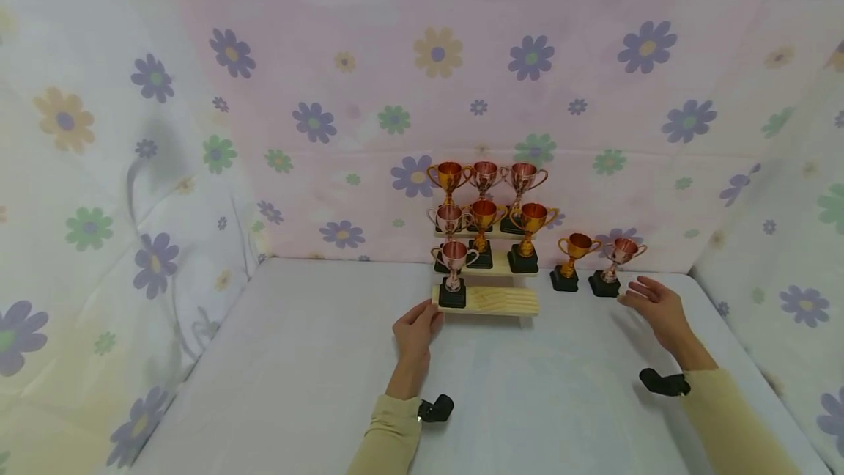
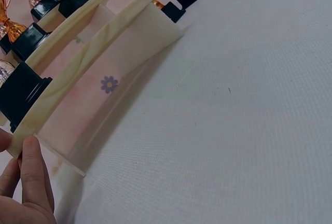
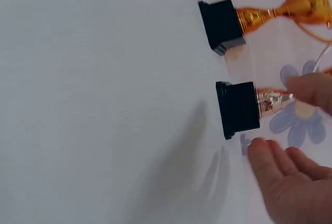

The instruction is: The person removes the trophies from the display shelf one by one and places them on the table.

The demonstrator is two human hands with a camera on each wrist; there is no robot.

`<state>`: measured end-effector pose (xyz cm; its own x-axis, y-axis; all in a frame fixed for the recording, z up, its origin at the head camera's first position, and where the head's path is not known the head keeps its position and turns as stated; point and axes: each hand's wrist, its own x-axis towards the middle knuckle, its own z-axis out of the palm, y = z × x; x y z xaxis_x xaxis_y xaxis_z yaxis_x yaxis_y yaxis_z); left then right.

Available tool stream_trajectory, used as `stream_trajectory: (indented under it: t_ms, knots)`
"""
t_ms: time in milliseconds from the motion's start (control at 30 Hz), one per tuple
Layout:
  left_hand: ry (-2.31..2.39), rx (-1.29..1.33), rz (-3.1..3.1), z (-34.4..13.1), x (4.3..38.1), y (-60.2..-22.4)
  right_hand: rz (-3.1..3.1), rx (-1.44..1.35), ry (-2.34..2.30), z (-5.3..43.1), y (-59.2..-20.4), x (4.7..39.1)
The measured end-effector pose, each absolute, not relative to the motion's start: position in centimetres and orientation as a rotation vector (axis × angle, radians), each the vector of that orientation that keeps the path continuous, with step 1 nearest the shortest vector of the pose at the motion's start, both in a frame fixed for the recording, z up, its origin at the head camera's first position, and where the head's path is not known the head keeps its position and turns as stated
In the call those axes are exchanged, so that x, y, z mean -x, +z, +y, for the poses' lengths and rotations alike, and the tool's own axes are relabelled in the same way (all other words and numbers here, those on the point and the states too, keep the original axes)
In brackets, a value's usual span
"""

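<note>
At the front left corner of a tiered display stand (image 1: 501, 301), my left hand (image 1: 415, 328) pinches the end of the lowest wooden board (image 2: 78, 68) between thumb and fingers. A rose-gold trophy cup (image 1: 453, 259) on a black base stands at that board's left end. My right hand (image 1: 659, 311) is just right of another rose-gold trophy (image 1: 620, 255) on the table. In the right wrist view its thumb and fingers (image 3: 267, 164) are spread apart around this trophy's side; contact cannot be told. A gold trophy (image 1: 578, 249) stands left of it.
The middle tier holds two gold trophies (image 1: 532, 222) and a rose-gold one (image 1: 450, 220). Three more cups, including a gold one (image 1: 450, 178), stand on the top tier. Flowered cloth (image 1: 356, 57) hangs behind the white table (image 1: 297, 358) and along both sides.
</note>
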<state>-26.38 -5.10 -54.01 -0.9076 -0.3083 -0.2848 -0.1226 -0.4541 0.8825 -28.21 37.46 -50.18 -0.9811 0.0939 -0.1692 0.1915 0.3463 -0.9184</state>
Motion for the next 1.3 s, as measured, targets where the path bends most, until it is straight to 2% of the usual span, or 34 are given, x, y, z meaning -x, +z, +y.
stream_trajectory:
  t_ms: [200, 467, 800, 967, 1300]
  knots:
    - [-2.52, -0.614, -1.569, -5.2, 26.4, -54.1, 2.664, -0.147, -1.365, 35.9, -50.2, 24.2]
    - [-2.491, -0.658, -1.555, -5.0, 26.2, -54.1, 2.766, 0.062, -1.388, 30.2, -50.4, 20.2]
    - [-2.503, -0.652, -1.503, -4.8, 26.5, -54.4, 2.549, 0.097, -1.815, 20.9, -49.7, 18.3]
    - [-2.505, -0.686, -1.531, -4.4, 26.5, -54.6, 2.511, 0.201, -1.963, 16.4, -50.2, 17.3]
    - [-2.476, -0.649, -1.545, -4.6, 26.4, -54.3, 2.601, 0.353, -2.095, 10.7, -49.7, 19.2]
